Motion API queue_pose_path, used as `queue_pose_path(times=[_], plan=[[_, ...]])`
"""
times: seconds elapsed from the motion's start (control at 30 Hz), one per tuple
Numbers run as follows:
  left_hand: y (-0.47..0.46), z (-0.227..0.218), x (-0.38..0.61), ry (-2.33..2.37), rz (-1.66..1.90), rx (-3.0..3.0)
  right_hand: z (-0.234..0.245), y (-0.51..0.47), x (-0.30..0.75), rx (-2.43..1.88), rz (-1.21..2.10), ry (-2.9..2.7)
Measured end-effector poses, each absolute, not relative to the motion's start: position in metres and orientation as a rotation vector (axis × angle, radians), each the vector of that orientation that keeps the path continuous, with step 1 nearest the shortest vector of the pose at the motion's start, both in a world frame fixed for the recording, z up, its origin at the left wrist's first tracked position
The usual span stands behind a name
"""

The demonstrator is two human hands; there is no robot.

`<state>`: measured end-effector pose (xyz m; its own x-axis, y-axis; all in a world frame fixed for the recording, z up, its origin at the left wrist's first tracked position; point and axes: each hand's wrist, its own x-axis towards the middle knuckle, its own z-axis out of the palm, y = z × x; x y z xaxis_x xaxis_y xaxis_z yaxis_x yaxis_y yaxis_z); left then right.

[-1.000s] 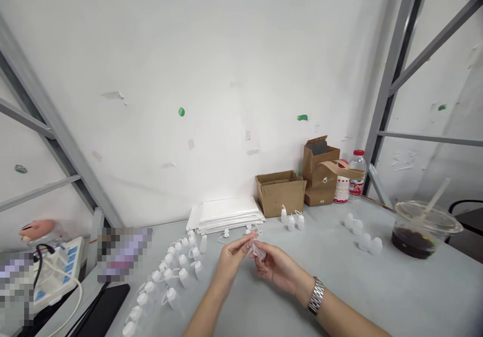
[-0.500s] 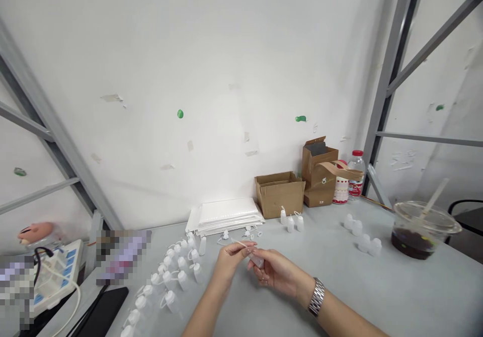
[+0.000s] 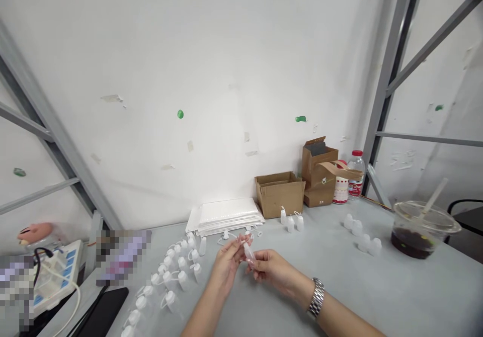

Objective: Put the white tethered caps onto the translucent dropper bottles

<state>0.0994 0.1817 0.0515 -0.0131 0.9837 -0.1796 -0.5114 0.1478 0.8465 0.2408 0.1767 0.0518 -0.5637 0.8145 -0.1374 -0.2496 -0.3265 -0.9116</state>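
Observation:
Over the middle of the table, my right hand grips a small translucent squeeze bottle by its body, tilted with its neck up and leftward. My left hand is closed beside the bottle's neck, pinching a small white cap with a thin strap; its exact shape is partly hidden by the fingers. Just beyond the hands lie loose caps and rings near the stack of white envelopes. To the left stand rows of capped bottles, many with strap loops.
Three small bottles stand before an open cardboard box. More uncapped-looking bottles sit at right, near a plastic bowl of dark drink with a straw. A paper bag and a black phone-like slab are also on the table.
The bottle has turned more upright and shifted slightly left, with more of it showing. My left fingers have moved up around the neck; the right hand has shifted slightly left.

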Motion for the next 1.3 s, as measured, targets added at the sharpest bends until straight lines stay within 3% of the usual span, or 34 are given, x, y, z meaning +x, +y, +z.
queue_pose_path(times=[0.17,0.53,0.83,1.0,1.13,1.3], plan=[[0.179,0.055,0.103,0.929,1.267,0.750,0.047,0.181,0.239,-0.872,1.808,-1.286],[0.176,0.055,0.101,0.890,1.214,0.804,0.040,0.179,0.233,-1.180,1.013,-1.564],[0.172,0.064,0.100,0.811,1.179,0.865,0.048,0.182,0.241,-0.628,1.886,-1.284],[0.171,0.061,0.100,0.757,1.139,0.782,0.049,0.179,0.242,-0.403,2.161,-1.063],[0.175,0.057,0.099,0.761,1.126,0.717,0.046,0.181,0.240,-0.534,2.023,-1.125],[0.178,0.053,0.097,0.790,1.131,0.701,0.043,0.183,0.236,-0.907,1.532,-1.450]])
